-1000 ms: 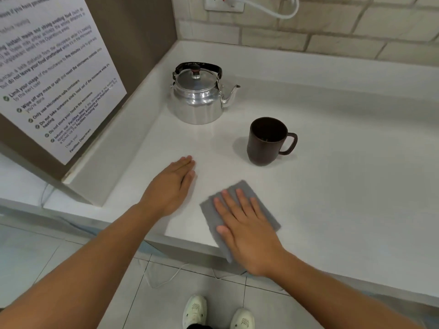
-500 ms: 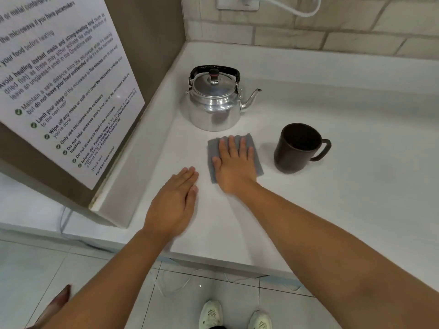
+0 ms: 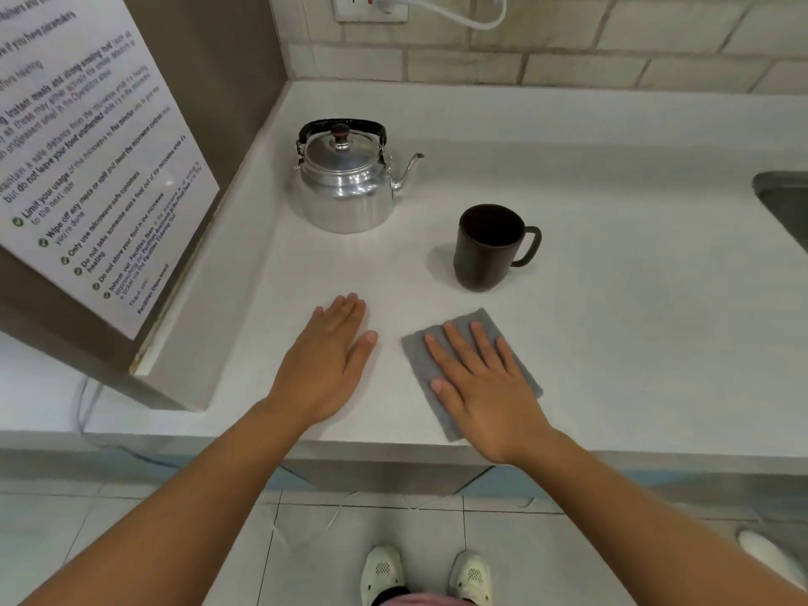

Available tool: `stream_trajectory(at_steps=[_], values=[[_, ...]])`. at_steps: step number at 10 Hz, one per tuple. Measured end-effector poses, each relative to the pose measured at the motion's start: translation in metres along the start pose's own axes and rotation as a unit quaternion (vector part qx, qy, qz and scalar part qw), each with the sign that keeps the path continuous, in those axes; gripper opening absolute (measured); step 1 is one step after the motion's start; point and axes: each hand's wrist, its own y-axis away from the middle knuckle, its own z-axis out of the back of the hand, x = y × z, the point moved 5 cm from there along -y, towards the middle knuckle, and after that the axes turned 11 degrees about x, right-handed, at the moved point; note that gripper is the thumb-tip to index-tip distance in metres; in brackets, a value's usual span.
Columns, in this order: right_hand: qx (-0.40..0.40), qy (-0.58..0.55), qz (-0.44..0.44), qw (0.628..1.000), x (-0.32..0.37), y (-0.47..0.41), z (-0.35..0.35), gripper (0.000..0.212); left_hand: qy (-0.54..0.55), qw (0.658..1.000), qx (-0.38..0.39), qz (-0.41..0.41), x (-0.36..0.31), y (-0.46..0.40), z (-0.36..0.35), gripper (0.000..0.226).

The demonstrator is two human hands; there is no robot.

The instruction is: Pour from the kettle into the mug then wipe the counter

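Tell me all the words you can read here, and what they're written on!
All on the white notice on the brown panel, left of the counter:
"Limit your usage"
"Wipe off any mess or spill"
"do not leave your food unattended"
"Thank you!"
Its smaller print and cut-off top lines are too blurred to read.
Kettle, mug, cloth: no words.
Wall socket: marks unreadable.

Counter (image 3: pixel 612 325) bare right of mug (image 3: pixel 487 249); kettle (image 3: pixel 345 185) blocks back-left corner, sink (image 3: pixel 782 203) far right.

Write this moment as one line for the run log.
phase: wiping | right hand: flat on cloth | left hand: flat on counter | kettle, mug: upright
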Motion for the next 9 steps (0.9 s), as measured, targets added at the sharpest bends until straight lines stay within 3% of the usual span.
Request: stream_trajectory(at_steps=[3,6,7,9], values=[[-0.030,-0.049,-0.172,0.983,-0.141,0.059,0.015,0.057,-0.029,0.999,0.015,-0.001,-0.051,-0.041,-0.024,0.059],[-0.028,-0.051,-0.187,0.981,-0.159,0.065,0.016,0.057,-0.059,0.998,0.028,0.015,-0.052,-0.041,-0.035,0.065],[-0.002,-0.027,-0.184,0.983,-0.159,0.066,0.031,0.059,-0.068,0.995,0.066,0.028,-0.055,-0.041,-0.026,0.066],[0.120,-0.037,-0.170,0.977,-0.167,0.030,0.127,0.053,-0.094,0.952,0.273,0.102,-0.079,-0.075,0.047,0.058]])
